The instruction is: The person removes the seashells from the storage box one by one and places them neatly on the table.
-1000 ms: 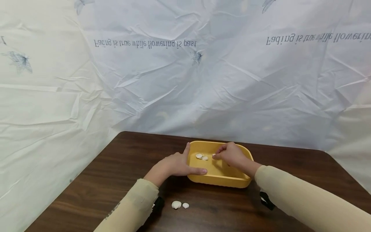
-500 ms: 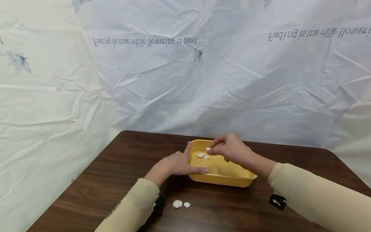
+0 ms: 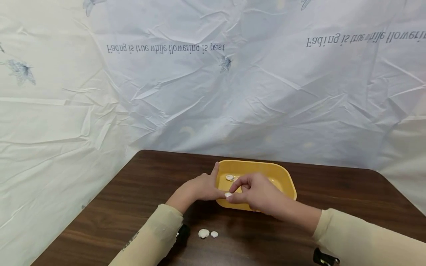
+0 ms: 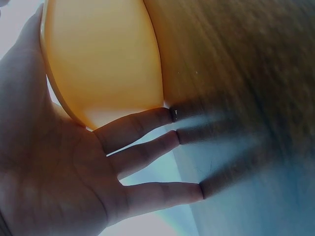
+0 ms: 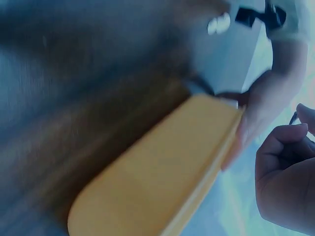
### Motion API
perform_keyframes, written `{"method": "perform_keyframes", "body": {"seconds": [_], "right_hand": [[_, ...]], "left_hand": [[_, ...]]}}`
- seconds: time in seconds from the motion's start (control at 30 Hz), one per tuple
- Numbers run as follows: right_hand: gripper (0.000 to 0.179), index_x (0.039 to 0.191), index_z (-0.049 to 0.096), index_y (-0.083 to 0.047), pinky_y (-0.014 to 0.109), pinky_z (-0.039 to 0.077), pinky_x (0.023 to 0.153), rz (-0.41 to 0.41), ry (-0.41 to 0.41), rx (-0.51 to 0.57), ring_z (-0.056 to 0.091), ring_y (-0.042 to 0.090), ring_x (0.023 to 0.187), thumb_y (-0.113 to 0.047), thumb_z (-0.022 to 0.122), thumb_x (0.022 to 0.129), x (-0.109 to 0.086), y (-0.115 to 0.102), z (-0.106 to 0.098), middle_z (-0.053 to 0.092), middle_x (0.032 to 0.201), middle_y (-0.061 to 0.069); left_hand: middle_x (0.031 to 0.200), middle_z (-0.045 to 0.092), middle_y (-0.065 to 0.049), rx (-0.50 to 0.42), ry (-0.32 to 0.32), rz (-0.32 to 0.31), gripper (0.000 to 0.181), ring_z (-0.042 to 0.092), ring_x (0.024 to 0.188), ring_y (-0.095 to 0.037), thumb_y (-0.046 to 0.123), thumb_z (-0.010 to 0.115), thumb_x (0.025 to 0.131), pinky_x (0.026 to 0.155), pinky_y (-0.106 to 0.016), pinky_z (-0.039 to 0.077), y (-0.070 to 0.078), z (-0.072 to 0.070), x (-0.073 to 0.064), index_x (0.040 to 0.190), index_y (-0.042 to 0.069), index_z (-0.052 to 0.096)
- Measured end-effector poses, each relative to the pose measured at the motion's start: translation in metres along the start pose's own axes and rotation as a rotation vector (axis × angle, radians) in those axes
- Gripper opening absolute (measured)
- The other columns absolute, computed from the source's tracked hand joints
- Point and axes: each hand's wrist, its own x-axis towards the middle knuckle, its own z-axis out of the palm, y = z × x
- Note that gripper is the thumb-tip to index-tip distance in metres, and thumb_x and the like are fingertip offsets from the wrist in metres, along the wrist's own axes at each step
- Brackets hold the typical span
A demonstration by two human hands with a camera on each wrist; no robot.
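Observation:
My right hand (image 3: 261, 194) pinches a small white seashell (image 3: 228, 194) between thumb and forefinger, above the front rim of a yellow plastic tray (image 3: 281, 175). My left hand (image 3: 201, 186) rests against the tray's left end, with the thumb reaching along the front rim and the forefinger up toward the back corner. In the left wrist view, three straight fingers (image 4: 162, 192) spread beside the tray wall, their tips down at the table. White shells (image 3: 229, 177) lie inside the tray at the left, partly hidden behind my right hand.
On the dark wooden table (image 3: 133, 207), a larger scallop shell (image 3: 203, 233) and a smaller shell (image 3: 214, 234) lie in front of the tray, right of my left forearm. A wrinkled pale printed sheet (image 3: 186, 99) hangs close behind the table.
My right hand has lifted the shell from inside the tray and brought it left and toward me, over the front rim. The left hand stays at the tray's left end.

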Motion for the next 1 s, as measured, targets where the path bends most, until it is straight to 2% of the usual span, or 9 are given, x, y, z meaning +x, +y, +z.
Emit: {"method": "perform_keyframes", "body": {"seconds": [0.1, 0.27, 0.43, 0.57, 0.77, 0.87, 1.0], "right_hand": [[0.023, 0.097, 0.078, -0.012, 0.027, 0.038, 0.048, -0.027, -0.033, 0.029, 0.041, 0.012, 0.047, -0.030, 0.090, 0.087, -0.005, 0.003, 0.011, 0.039, 0.056, -0.006], [0.021, 0.096, 0.078, -0.012, 0.027, 0.040, 0.048, -0.032, -0.077, 0.067, 0.039, 0.011, 0.047, -0.027, 0.090, 0.087, -0.012, 0.009, 0.028, 0.038, 0.056, -0.007], [0.017, 0.094, 0.077, -0.011, 0.025, 0.041, 0.049, -0.041, -0.115, 0.084, 0.041, 0.009, 0.047, -0.020, 0.089, 0.087, -0.016, 0.016, 0.043, 0.039, 0.056, -0.007], [0.017, 0.092, 0.076, -0.012, 0.023, 0.036, 0.050, -0.039, -0.142, 0.068, 0.037, 0.009, 0.048, -0.021, 0.089, 0.086, -0.017, 0.025, 0.053, 0.040, 0.055, -0.007], [0.015, 0.087, 0.076, -0.016, 0.023, 0.036, 0.050, -0.052, -0.145, 0.005, 0.039, 0.009, 0.049, -0.022, 0.090, 0.086, -0.017, 0.041, 0.061, 0.045, 0.054, -0.007], [0.016, 0.086, 0.076, -0.015, 0.022, 0.035, 0.049, -0.063, -0.130, -0.009, 0.041, 0.008, 0.050, -0.022, 0.090, 0.085, -0.018, 0.049, 0.063, 0.047, 0.054, -0.006], [0.016, 0.086, 0.075, -0.017, 0.021, 0.034, 0.048, -0.066, -0.134, -0.024, 0.043, 0.007, 0.051, -0.022, 0.090, 0.085, -0.018, 0.058, 0.066, 0.050, 0.056, -0.007]], "left_hand": [[0.140, 0.066, -0.025, 0.007, 0.012, 0.008, 0.126, 0.068, 0.109, -0.025, 0.075, 0.069, 0.087, 0.094, -0.044, 0.054, 0.000, 0.000, 0.000, 0.173, 0.017, -0.002], [0.146, 0.061, -0.027, -0.001, 0.014, -0.002, 0.130, 0.067, 0.114, -0.026, 0.082, 0.067, 0.084, 0.093, -0.043, 0.055, 0.002, -0.002, -0.003, 0.173, 0.018, -0.003], [0.132, 0.067, -0.024, -0.024, 0.009, -0.004, 0.138, 0.066, 0.101, -0.024, 0.089, 0.067, 0.079, 0.086, -0.039, 0.052, 0.003, -0.001, -0.002, 0.173, 0.018, -0.006], [0.116, 0.069, -0.020, -0.039, 0.008, -0.016, 0.140, 0.063, 0.090, -0.022, 0.090, 0.068, 0.077, 0.081, -0.038, 0.050, 0.003, 0.001, -0.003, 0.173, 0.021, -0.008], [0.109, 0.069, -0.017, -0.048, 0.004, -0.031, 0.142, 0.062, 0.086, -0.022, 0.091, 0.069, 0.075, 0.079, -0.038, 0.049, 0.004, 0.003, -0.002, 0.173, 0.023, -0.009], [0.117, 0.070, -0.019, -0.050, 0.004, -0.034, 0.142, 0.064, 0.091, -0.024, 0.092, 0.069, 0.075, 0.081, -0.039, 0.050, 0.004, 0.003, -0.003, 0.173, 0.024, -0.009], [0.145, 0.062, -0.026, -0.038, 0.007, -0.047, 0.141, 0.067, 0.118, -0.029, 0.093, 0.067, 0.075, 0.093, -0.043, 0.053, 0.004, 0.002, -0.004, 0.173, 0.024, -0.008]]}}
